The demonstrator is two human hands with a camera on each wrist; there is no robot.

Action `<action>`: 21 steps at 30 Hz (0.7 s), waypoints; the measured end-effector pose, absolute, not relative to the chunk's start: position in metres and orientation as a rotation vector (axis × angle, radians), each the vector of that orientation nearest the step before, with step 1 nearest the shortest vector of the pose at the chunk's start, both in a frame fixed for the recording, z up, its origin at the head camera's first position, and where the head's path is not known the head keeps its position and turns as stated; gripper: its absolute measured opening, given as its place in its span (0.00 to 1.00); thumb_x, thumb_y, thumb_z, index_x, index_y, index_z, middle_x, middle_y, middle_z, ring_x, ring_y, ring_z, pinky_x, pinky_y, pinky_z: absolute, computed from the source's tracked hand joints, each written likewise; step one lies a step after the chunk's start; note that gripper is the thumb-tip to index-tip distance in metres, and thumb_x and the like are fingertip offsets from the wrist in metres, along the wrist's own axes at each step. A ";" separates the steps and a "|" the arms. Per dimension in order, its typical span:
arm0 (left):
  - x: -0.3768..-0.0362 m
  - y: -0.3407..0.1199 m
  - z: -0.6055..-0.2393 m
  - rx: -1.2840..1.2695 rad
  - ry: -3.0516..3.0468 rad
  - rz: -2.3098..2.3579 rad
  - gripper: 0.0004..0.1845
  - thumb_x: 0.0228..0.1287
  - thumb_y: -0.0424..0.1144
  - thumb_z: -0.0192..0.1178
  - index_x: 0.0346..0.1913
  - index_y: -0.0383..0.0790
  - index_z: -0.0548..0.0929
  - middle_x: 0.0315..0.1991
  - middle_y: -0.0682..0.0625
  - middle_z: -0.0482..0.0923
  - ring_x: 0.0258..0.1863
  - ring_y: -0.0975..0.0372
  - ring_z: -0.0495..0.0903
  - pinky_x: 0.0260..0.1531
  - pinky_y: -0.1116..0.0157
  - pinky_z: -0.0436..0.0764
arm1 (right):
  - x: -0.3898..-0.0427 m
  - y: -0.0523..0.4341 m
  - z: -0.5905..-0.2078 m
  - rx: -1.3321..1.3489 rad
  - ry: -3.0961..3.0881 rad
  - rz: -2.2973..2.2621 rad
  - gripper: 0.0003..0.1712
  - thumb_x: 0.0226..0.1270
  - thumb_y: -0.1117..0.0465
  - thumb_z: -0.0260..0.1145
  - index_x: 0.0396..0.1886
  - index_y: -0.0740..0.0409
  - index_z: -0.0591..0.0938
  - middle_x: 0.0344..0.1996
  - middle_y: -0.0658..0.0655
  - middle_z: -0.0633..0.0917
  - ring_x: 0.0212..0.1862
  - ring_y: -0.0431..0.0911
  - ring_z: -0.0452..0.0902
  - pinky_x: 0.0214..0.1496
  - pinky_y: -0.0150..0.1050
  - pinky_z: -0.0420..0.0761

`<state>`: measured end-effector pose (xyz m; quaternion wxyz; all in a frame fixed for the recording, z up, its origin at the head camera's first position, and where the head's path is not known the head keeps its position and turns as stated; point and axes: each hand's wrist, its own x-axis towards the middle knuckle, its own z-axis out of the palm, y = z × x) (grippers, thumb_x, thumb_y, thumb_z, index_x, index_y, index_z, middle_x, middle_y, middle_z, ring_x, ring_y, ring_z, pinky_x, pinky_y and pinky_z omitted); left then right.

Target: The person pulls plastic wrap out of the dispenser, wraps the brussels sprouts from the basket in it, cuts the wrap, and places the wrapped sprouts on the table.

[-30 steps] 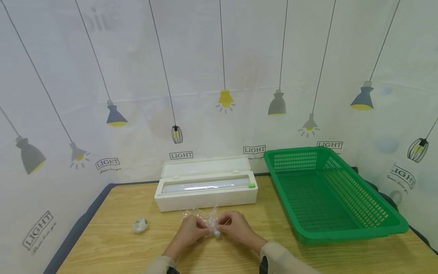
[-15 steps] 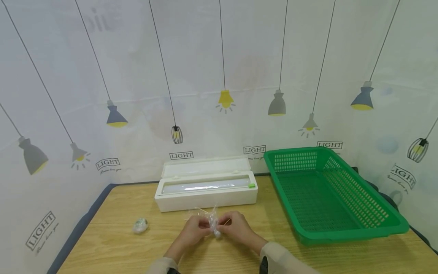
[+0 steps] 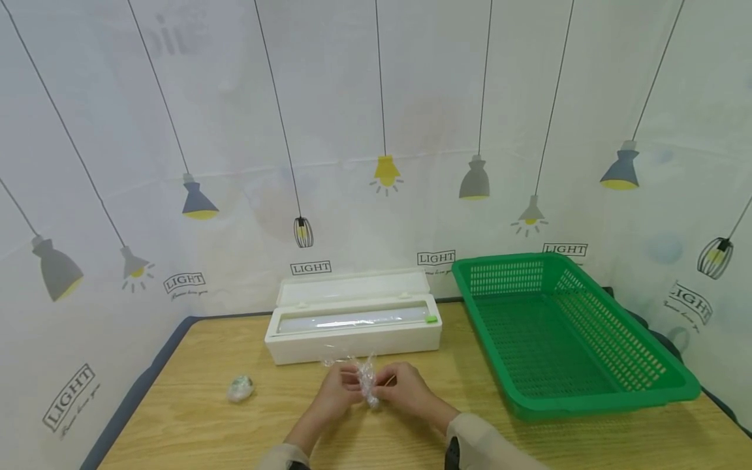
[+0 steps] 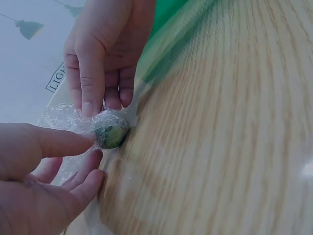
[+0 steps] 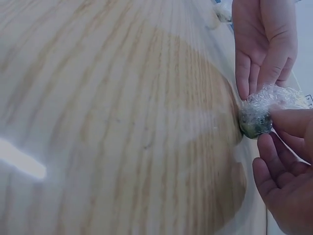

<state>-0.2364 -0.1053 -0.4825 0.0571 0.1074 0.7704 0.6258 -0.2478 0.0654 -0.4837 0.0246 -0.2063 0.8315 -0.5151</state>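
Observation:
Between my hands, low over the wooden table, is a small round green thing point(image 4: 111, 134) wrapped in crinkled cling film point(image 3: 367, 375). My left hand point(image 3: 337, 393) pinches the gathered film from the left, thumb and fingers around it; a loose tail of film spreads beyond these fingers. From the other side my right hand point(image 3: 407, 391) pinches the same bundle between thumb and forefinger. Both hands meet at the film in the right wrist view too, with the green underside point(image 5: 252, 128) showing below. A second film-wrapped ball point(image 3: 240, 388) lies on the table to the left.
Behind the hands stands a white cling film dispenser box point(image 3: 352, 346), its lid up, with a film roll point(image 3: 352, 319) inside and a green slider point(image 3: 431, 319). A green plastic basket point(image 3: 505, 385) fills the right side. A lamp-printed cloth point(image 3: 364, 222) hangs behind the wooden table point(image 3: 188, 418).
My left hand has shifted slightly right and its fingers have spread around the film, drawing in the loose tail. The right hand stays nearly in place, still pinching.

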 end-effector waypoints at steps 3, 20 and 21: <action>-0.236 -0.105 -0.484 0.341 2.305 1.947 0.28 0.45 0.13 0.58 0.51 0.21 0.58 0.46 0.24 0.70 0.43 0.40 0.76 0.41 0.58 0.79 | -0.250 0.065 -0.484 -0.654 2.559 -1.573 0.02 0.51 0.69 0.68 0.26 0.64 0.82 0.24 0.51 0.81 0.27 0.40 0.72 0.30 0.31 0.73; -0.236 -0.107 -0.478 0.327 2.318 1.956 0.24 0.51 0.25 0.61 0.50 0.26 0.62 0.46 0.33 0.74 0.43 0.48 0.77 0.42 0.58 0.78 | -0.257 0.067 -0.482 -0.526 2.577 -1.618 0.08 0.50 0.67 0.71 0.29 0.64 0.80 0.26 0.53 0.81 0.31 0.42 0.75 0.34 0.35 0.76; -0.236 -0.107 -0.477 0.315 2.323 1.950 0.24 0.53 0.27 0.61 0.50 0.27 0.63 0.46 0.34 0.75 0.44 0.49 0.77 0.42 0.59 0.77 | -0.257 0.067 -0.482 -0.525 2.576 -1.631 0.09 0.50 0.68 0.71 0.29 0.65 0.79 0.26 0.53 0.81 0.31 0.42 0.75 0.34 0.35 0.76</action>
